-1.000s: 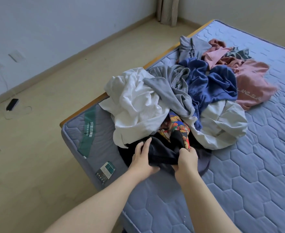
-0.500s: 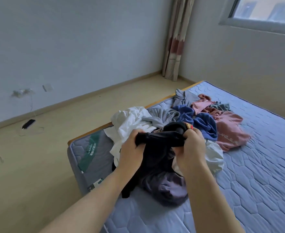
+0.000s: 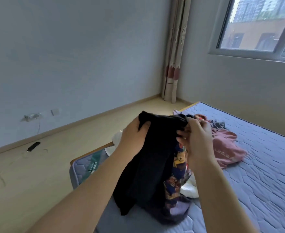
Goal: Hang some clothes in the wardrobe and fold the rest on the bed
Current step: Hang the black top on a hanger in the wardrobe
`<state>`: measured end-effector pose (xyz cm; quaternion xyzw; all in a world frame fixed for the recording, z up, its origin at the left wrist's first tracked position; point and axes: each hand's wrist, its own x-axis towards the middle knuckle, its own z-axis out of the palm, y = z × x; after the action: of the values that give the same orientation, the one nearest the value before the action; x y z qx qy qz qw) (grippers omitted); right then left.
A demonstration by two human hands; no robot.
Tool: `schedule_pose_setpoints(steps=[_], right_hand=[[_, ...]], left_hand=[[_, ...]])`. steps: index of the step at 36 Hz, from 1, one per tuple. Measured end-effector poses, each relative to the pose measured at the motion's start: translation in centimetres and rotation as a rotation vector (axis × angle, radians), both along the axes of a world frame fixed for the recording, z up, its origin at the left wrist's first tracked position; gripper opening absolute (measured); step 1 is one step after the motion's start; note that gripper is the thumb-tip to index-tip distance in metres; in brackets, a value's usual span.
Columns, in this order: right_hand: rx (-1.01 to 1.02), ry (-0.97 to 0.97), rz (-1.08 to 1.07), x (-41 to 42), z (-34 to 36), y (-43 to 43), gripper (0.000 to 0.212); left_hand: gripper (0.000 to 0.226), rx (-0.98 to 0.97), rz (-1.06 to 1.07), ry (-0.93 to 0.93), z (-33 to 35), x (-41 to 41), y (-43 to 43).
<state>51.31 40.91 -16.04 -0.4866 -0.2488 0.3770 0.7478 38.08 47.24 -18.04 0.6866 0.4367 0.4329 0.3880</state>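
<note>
Left hand (image 3: 131, 137) and right hand (image 3: 195, 140) each grasp the top edge of a black garment (image 3: 151, 158) with a cartoon print, held up above the bed (image 3: 264, 174). Step looks like sorting one piece; next it likely needs shaking open to judge hang or fold. Pink top (image 3: 227, 148) lies behind on the mattress.

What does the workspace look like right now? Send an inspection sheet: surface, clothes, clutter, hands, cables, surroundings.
Surface: blue quilted mattress on a wooden frame, no bedding on it.
Job's things: black garment with a cartoon print is held up over the bed, its lower end reaching the mattress. A pink garment and a white garment lie crumpled behind it. No wardrobe or hangers in view.
Clutter: small dark device on the floor near the wall.
Hands: left hand and right hand each grip the black garment's upper edge.
Cables: thin cable hangs from a wall fitting towards the device.
Surroundings: curtain in the corner, window on the right.
</note>
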Motion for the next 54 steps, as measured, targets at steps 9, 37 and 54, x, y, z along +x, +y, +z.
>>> schedule_pose_setpoints(steps=[9, 37, 54], right_hand=[[-0.628, -0.728, 0.086, -1.5, -10.1, -1.8, 0.077], [-0.641, -1.028, 0.631, -3.5, -12.2, -3.8, 0.018], [-0.722, -0.696, 0.862, -5.4, -13.0, -4.1, 0.018]], left_hand=[[0.030, -0.324, -0.144, 0.326, -9.6, -1.6, -1.5], [0.028, -0.777, -0.071, 0.167, -12.9, -4.5, -4.7], [0.032, -0.921, 0.149, 0.055, -11.8, -8.8, -3.6]])
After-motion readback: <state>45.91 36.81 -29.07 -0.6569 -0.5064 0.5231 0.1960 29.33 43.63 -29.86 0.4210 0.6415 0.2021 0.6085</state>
